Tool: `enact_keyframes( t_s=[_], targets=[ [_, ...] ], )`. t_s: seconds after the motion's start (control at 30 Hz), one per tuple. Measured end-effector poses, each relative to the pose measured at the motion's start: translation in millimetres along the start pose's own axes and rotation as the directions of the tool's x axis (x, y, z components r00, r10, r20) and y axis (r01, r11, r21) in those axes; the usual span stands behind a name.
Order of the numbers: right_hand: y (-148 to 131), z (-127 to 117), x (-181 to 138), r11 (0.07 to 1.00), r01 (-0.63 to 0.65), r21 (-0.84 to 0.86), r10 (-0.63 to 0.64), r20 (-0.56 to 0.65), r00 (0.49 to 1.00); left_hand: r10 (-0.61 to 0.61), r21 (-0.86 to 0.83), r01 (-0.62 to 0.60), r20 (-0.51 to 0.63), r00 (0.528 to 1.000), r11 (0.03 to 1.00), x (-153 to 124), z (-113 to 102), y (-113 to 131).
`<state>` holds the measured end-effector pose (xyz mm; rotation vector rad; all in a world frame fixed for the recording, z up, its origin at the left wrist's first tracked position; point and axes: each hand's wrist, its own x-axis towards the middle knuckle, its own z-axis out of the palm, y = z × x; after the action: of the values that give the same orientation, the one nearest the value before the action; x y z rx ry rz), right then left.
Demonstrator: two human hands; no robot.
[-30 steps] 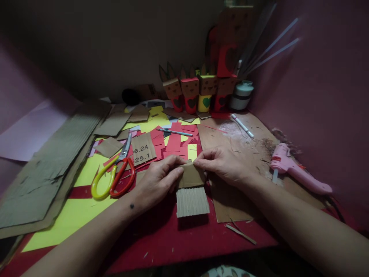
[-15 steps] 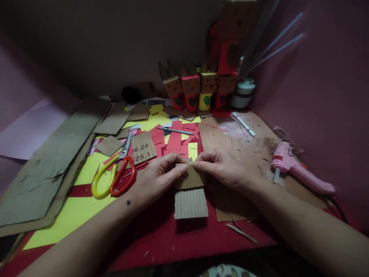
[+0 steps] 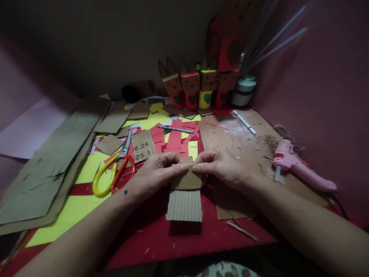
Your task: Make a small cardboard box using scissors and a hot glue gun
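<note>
Between my two hands is a piece of cardboard (image 3: 186, 180), smooth on its upper part, with a ribbed corrugated section (image 3: 185, 206) hanging below. My left hand (image 3: 160, 171) pinches its upper left edge between thumb and fingers. On the upper right, my right hand (image 3: 220, 167) pinches it the same way, the two thumbs close together. Scissors (image 3: 117, 167) with one yellow and one red handle lie just left of my left hand, partly covered by it. Beside them is a cardboard piece with printed numbers (image 3: 142, 146).
A pink glue gun (image 3: 300, 165) lies at the right on a brown board (image 3: 227, 142). Several cardboard figures (image 3: 190, 90) stand at the back near a small jar (image 3: 244, 91). Large cardboard sheets (image 3: 43, 173) lie left. Paper scraps, a pencil (image 3: 175, 129) and a marker (image 3: 244, 122) lie mid-table.
The cardboard piece has shifted slightly left, and its lower ribbed section has swung left and tilted. Both hands keep their pinch on its upper edge.
</note>
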<state>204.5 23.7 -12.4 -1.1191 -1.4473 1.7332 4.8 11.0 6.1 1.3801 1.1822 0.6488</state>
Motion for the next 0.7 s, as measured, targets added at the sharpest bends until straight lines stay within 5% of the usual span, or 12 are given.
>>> enact_keyframes(
  t_s=[0.3,0.47,0.7],
  targets=[
    [5.0,2.6,1.7,0.973,-0.076,0.217,0.047,0.136,0.99,0.065,0.002,-0.066,-0.135,0.989,0.998,2.6,-0.6,0.6],
    [1.4,2.3,1.3,0.983,-0.067,0.169,0.07,-0.012,0.997,0.007,-0.084,-0.006,0.012,1.0,0.996,5.1,-1.1,1.3],
    [3.0,-3.0,3.5,0.981,-0.029,0.19,0.029,0.003,1.0,0.088,-0.165,-0.075,0.076,0.993,0.984,5.0,2.2,-4.5]
  ],
)
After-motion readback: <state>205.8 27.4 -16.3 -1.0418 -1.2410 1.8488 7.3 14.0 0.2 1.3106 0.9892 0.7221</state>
